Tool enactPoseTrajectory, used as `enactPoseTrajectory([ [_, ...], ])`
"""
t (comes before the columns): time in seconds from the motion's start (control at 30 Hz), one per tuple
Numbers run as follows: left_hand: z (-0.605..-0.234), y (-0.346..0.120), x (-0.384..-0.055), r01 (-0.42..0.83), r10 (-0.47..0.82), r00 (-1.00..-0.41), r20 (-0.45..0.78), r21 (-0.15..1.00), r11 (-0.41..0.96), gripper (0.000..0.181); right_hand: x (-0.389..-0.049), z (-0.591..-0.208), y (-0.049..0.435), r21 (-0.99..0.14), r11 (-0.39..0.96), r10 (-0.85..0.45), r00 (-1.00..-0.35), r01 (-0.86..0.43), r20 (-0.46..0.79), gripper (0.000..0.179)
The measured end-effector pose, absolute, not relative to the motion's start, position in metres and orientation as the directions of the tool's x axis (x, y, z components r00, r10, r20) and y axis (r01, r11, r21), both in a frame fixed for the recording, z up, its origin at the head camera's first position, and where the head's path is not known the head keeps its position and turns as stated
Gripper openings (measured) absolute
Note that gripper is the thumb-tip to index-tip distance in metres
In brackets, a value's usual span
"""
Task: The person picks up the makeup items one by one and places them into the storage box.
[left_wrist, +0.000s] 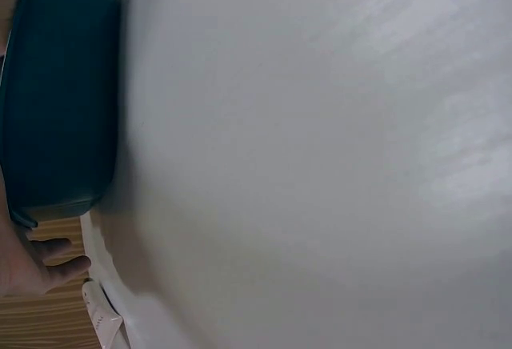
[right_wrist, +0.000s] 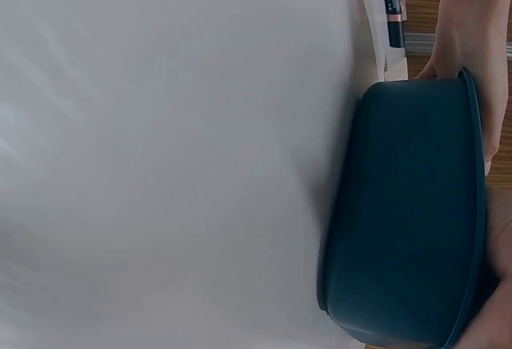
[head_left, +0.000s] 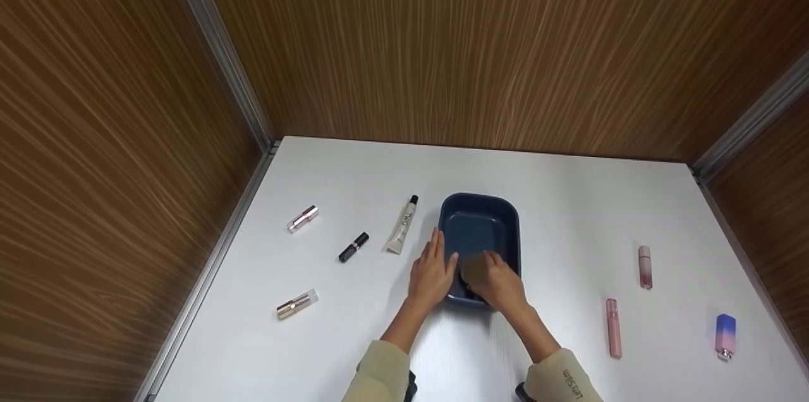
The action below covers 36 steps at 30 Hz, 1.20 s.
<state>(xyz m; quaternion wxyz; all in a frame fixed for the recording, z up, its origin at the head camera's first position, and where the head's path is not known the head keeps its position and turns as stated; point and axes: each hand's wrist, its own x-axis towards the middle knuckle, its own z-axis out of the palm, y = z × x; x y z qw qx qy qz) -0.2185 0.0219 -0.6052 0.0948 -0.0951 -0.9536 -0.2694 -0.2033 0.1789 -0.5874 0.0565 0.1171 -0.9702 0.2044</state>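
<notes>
Khaki sleeves [head_left: 382, 369] come first, over the white tabletop [head_left: 556, 212]. Beyond them, the right hand [head_left: 504, 288] pinches a brown item [head_left: 474, 267] inside the blue tray's [head_left: 477, 231] near end; the left hand [head_left: 430, 275], fingers straight, rests against its left wall. Farther left lies a black-capped tube [head_left: 402, 225]; wood-grain panelling [head_left: 442, 48] stands behind.

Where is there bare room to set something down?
Free: between the blue basin and the pink tube, and behind the basin up to the wooden panel. Crowded: the basin's near end, with the left hand at its side and the right hand gripping a brown item.
</notes>
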Motion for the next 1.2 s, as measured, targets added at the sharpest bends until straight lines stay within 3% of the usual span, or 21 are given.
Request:
enactPoseTrajectory([
  [0.43, -0.6056, 0.0217, -0.2174, 0.236, 0.127, -0.96, 0.25, 0.475, 0.848, 0.058, -0.2043, -0.5847, 0.1781, -0.366, 0.904, -0.209, -0.976, -0.219, 0.067, 0.08],
  [1.2, -0.6037, 0.0223, -0.218, 0.233, 0.127, -0.963, 0.239, 0.489, 0.841, 0.058, -0.2039, -0.5833, 0.1833, -0.429, 0.873, -0.204, -0.973, -0.23, 0.106, 0.071],
])
